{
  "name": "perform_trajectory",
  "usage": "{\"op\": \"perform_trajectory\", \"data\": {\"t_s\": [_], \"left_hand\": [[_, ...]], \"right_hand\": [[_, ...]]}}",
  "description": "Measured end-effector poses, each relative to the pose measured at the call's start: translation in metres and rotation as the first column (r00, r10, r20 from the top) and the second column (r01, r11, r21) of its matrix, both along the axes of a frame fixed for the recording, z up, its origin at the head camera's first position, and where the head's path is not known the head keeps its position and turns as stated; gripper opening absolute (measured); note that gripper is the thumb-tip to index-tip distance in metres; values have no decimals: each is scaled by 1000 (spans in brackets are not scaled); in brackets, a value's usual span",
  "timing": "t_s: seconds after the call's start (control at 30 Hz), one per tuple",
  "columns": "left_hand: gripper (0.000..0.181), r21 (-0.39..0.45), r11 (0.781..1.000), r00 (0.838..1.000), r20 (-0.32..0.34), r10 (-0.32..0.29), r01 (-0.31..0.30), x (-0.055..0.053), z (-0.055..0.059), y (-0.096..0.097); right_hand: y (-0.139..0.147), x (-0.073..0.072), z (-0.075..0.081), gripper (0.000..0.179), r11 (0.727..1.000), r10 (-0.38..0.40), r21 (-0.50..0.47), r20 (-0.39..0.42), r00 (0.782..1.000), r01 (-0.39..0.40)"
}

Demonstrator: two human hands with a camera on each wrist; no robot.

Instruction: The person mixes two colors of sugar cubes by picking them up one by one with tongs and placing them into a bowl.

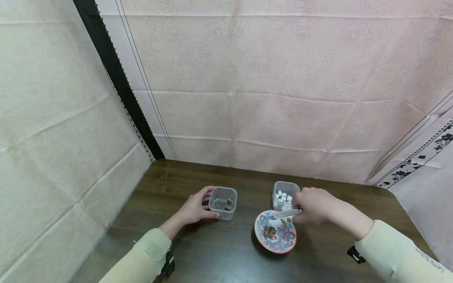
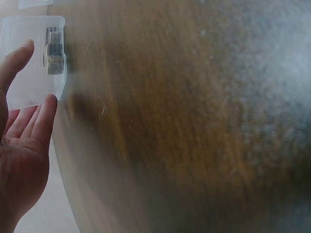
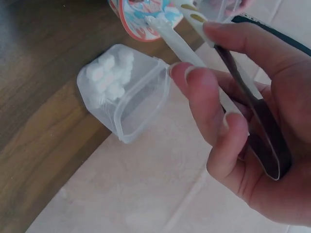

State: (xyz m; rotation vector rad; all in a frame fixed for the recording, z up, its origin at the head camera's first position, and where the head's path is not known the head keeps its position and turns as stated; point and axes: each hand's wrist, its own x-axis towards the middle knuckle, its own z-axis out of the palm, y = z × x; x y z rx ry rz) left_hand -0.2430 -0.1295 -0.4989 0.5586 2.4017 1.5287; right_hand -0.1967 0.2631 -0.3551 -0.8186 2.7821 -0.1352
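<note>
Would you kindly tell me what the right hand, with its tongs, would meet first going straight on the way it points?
Most likely the patterned plate: the tongs in the right hand point across it in the head view, though their height is hard to judge.

no readable text. dark lettering (image 1: 429, 260) runs along the pale sleeve (image 1: 393, 251), up the arm from the right hand (image 1: 315, 205); too small and slanted to make out.
</note>
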Motion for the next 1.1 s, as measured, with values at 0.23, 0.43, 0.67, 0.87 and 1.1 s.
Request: {"op": "perform_trajectory", "data": {"t_s": [0.23,0.43,0.67,0.87,1.1], "left_hand": [[89,0,1000,1000,1,3,-3,2,1,0],[90,7,1000,1000,-6,4,-4,1,-1,0],[90,11,1000,1000,0,4,-4,0,-1,0],[89,8,1000,1000,0,2,-2,1,-1,-1],[89,13,1000,1000,-3,2,-2,0,-2,-2]], "right_hand": [[2,-3,12,19,993,-65,-86,163,984,79],[-1,-4,19,12,985,-95,-120,212,973,123],[-5,-6,26,18,981,-103,-139,238,966,138],[-6,-10,28,24,979,-82,-162,249,965,125],[-5,-17,30,35,971,-30,-222,269,963,92]]}}
